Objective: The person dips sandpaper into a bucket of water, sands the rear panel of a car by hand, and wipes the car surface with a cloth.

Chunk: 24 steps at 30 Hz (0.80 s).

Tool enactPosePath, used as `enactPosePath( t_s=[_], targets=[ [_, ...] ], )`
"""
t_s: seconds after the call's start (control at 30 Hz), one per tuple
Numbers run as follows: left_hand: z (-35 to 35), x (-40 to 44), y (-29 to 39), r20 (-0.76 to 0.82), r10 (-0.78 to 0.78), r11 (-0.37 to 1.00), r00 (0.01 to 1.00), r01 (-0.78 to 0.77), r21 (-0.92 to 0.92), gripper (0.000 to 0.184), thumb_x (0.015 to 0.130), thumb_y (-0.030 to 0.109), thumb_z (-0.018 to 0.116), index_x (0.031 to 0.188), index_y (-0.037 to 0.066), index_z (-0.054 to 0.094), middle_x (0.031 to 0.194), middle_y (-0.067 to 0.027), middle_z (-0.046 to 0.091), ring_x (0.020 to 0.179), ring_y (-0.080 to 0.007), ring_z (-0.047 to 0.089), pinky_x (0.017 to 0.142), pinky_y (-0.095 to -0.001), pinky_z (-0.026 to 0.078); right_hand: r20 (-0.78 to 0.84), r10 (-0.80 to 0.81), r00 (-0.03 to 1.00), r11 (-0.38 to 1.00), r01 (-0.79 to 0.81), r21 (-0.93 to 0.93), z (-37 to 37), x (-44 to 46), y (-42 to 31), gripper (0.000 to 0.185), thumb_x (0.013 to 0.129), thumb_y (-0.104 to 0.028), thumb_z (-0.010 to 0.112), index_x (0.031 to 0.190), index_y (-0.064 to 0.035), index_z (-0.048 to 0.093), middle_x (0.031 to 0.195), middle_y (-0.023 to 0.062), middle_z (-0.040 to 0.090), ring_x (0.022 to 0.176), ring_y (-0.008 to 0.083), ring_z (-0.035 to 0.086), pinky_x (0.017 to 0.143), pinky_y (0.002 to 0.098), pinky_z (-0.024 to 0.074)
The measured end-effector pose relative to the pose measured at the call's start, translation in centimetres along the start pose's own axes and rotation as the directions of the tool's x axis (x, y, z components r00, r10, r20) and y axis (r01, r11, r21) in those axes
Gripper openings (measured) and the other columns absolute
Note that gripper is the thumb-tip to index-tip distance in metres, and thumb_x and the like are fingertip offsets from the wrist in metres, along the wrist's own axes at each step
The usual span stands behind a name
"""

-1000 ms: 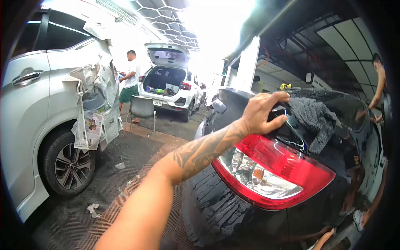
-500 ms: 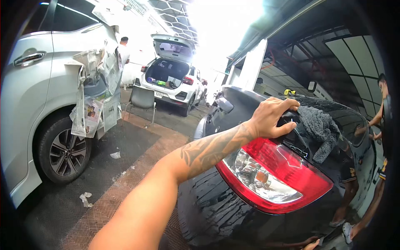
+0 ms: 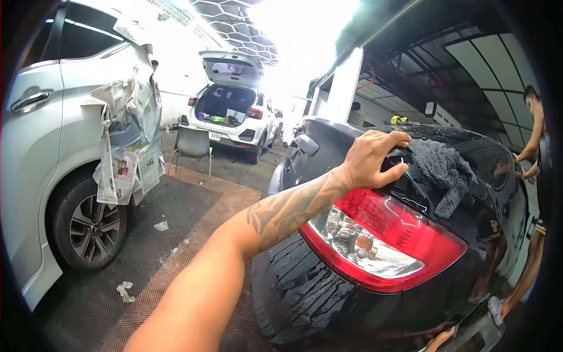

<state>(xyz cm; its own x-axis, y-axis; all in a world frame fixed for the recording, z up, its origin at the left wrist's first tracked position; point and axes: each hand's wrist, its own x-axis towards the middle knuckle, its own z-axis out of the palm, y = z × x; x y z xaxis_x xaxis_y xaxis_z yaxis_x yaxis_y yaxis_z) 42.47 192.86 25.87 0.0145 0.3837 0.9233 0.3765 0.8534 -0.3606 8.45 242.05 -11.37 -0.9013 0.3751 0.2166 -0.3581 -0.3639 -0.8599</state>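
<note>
My left hand (image 3: pixel 378 159) rests on the upper rear corner of a black car (image 3: pixel 328 138), just above its tail light (image 3: pixel 381 246). The fingers curve over dark bodywork, with the thumb held apart on the near side. Beside the fingertips a grey fluffy cloth (image 3: pixel 443 167) lies on the car. The tail light is red with a clear section and an amber bulb. At the bottom edge, only a small part of my right hand (image 3: pixel 441 339) shows, close to the wet lower bodywork; its fingers are mostly cut off.
A silver car (image 3: pixel 35 146) with taped newspaper (image 3: pixel 126 164) stands left. Behind are a grey chair (image 3: pixel 192 146) and a white car (image 3: pixel 231 111) with a raised tailgate. Another person (image 3: pixel 535 129) stands at right. Paper scraps (image 3: pixel 125 291) litter the floor.
The view has shifted slightly, so the car and tail light appear a little further left. My left hand keeps its place on the corner. The cloth stays beside it.
</note>
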Motion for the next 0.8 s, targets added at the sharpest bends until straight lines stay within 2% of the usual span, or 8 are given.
enactPosePath(
  t_s=[0.1, 0.2, 0.33, 0.37, 0.53, 0.6, 0.7, 0.8],
  targets=[
    [0.3, 0.1, 0.0, -0.009, 0.003, 1.0, 1.0, -0.003, 0.004, 0.053, 0.084, 0.038, 0.064, 0.125, 0.007, 0.054, 0.108, -0.0097, 0.071, 0.102, -0.0312, 0.067, 0.091, -0.0417, 0.048, 0.02, -0.102, 0.995, 0.995, 0.101, 0.019, -0.5, -1.9, 3.5, 0.055, 0.1, -0.029, 0.042, 0.145, 0.0027, 0.041, 0.144, 0.0266, 0.043, 0.127, 0.0328, 0.047, 0.107, 0.0468, 0.0401],
    [0.2, 0.0, 0.1, -0.068, -0.002, 1.0, 0.998, 0.003, 0.02, 0.055, 0.084, 0.038, 0.065, 0.128, 0.007, 0.052, 0.11, -0.0096, 0.07, 0.102, -0.0311, 0.067, 0.091, -0.0415, 0.048, 0.002, -0.624, 0.781, 0.777, 0.621, 0.106, 3.5, -8.9, 1.4, 0.059, 0.101, -0.029, 0.041, 0.15, 0.0023, 0.035, 0.151, 0.0285, 0.038, 0.135, 0.0329, 0.044, 0.112, 0.0474, 0.0367],
    [-0.1, 0.1, 0.1, -0.01, -0.005, 1.0, 1.0, 0.005, 0.027, 0.056, 0.083, 0.037, 0.065, 0.129, 0.007, 0.051, 0.112, -0.0096, 0.07, 0.102, -0.0312, 0.067, 0.091, -0.0413, 0.048, 0.098, 0.348, 0.932, 0.909, -0.361, 0.209, -5.9, 10.3, 12.7, 0.067, 0.1, -0.051, 0.036, 0.133, 0.0052, 0.051, 0.13, 0.0196, 0.058, 0.114, 0.032, 0.06, 0.099, 0.0414, 0.0457],
    [0.2, -0.1, 0.0, -0.014, -0.003, 1.0, 1.0, 0.004, 0.028, 0.056, 0.083, 0.037, 0.065, 0.129, 0.007, 0.051, 0.112, -0.0095, 0.07, 0.101, -0.0314, 0.067, 0.09, -0.0413, 0.048, 0.027, -0.023, 0.999, 0.999, 0.022, 0.036, -7.1, 11.7, 15.9, 0.064, 0.1, -0.048, 0.038, 0.132, 0.006, 0.051, 0.128, 0.0186, 0.058, 0.112, 0.029, 0.059, 0.1, 0.0403, 0.045],
    [0.0, -0.1, -0.2, -0.003, -0.032, 0.999, 0.999, 0.032, 0.003, 0.056, 0.084, 0.04, 0.065, 0.128, 0.009, 0.053, 0.108, -0.0095, 0.071, 0.098, -0.0337, 0.068, 0.085, -0.0421, 0.051, -0.061, 0.091, 0.994, 0.903, -0.057, 0.427, -1.5, 0.1, 12.0, 0.053, 0.1, -0.04, 0.041, 0.125, 0.0025, 0.061, 0.116, 0.0103, 0.062, 0.102, 0.0232, 0.059, 0.093, 0.0345, 0.0468],
    [-0.3, 0.0, -0.1, 0.065, -0.104, 0.994, 0.992, 0.107, -0.037, 0.051, 0.085, 0.035, 0.068, 0.127, 0.01, 0.057, 0.113, -0.0119, 0.07, 0.1, -0.0323, 0.069, 0.086, -0.0425, 0.052, 0.029, -0.062, 0.998, 0.983, 0.066, -0.172, -3.3, 2.7, 11.7, 0.041, 0.1, -0.032, 0.041, 0.104, 0.0, 0.066, 0.1, 0.0078, 0.066, 0.092, 0.0219, 0.061, 0.086, 0.034, 0.0483],
    [0.2, 0.0, -0.9, 0.072, -0.055, 0.998, 0.996, 0.058, -0.035, 0.046, 0.086, 0.03, 0.068, 0.125, 0.009, 0.058, 0.113, -0.0112, 0.071, 0.102, -0.0323, 0.07, 0.088, -0.0412, 0.054, -0.211, -0.152, 0.965, 0.987, 0.137, -0.085, -1.6, 2.7, 12.4, 0.033, 0.099, -0.024, 0.043, 0.102, 0.0012, 0.064, 0.093, 0.0122, 0.065, 0.081, 0.0234, 0.062, 0.078, 0.0369, 0.0512],
    [0.5, 0.0, -0.6, 0.069, -0.036, 0.999, 0.997, 0.037, -0.005, 0.038, 0.092, 0.027, 0.055, 0.122, 0.005, 0.063, 0.127, -0.0179, 0.063, 0.116, -0.0269, 0.062, 0.102, -0.0403, 0.045, -0.11, -0.332, 0.937, 0.793, 0.214, -0.571, -0.5, -5.6, 12.5, 0.04, 0.104, -0.024, 0.037, 0.12, 0.0041, 0.06, 0.125, 0.0259, 0.06, 0.116, 0.0341, 0.059, 0.102, 0.0415, 0.043]
  ],
)
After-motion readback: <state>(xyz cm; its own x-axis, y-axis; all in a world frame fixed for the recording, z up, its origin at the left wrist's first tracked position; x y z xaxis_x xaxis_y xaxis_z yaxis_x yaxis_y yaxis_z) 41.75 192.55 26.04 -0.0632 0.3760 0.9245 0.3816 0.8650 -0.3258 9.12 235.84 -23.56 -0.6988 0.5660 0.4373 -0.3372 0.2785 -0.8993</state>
